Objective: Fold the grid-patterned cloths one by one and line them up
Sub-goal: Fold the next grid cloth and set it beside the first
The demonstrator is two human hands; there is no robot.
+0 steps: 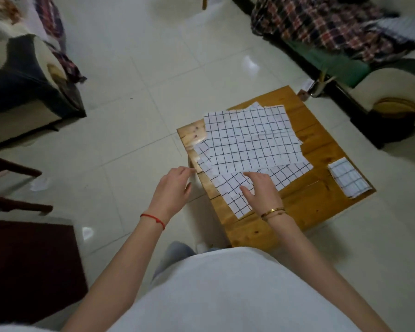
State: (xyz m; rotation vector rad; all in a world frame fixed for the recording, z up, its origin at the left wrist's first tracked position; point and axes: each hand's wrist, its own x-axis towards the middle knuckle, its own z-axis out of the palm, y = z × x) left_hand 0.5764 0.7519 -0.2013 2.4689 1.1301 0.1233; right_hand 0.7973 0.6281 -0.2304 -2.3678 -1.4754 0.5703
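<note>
A pile of white grid-patterned cloths (247,137) lies spread flat over the far half of a small wooden table (304,207). A narrower grid cloth (285,176) lies nearer me, along the pile's front edge. My right hand (261,190) rests flat on its left part, fingers spread. My left hand (175,185) hovers just off the table's left edge, fingers relaxed and reaching toward the pile's corner, holding nothing. A small folded stack of grid cloths (347,178) sits at the table's right edge.
The table stands on a pale tiled floor. A sofa with a plaid blanket (321,25) is at the far right. An armchair (22,87) stands at the left, and a dark rug (29,267) and chair legs lie near left.
</note>
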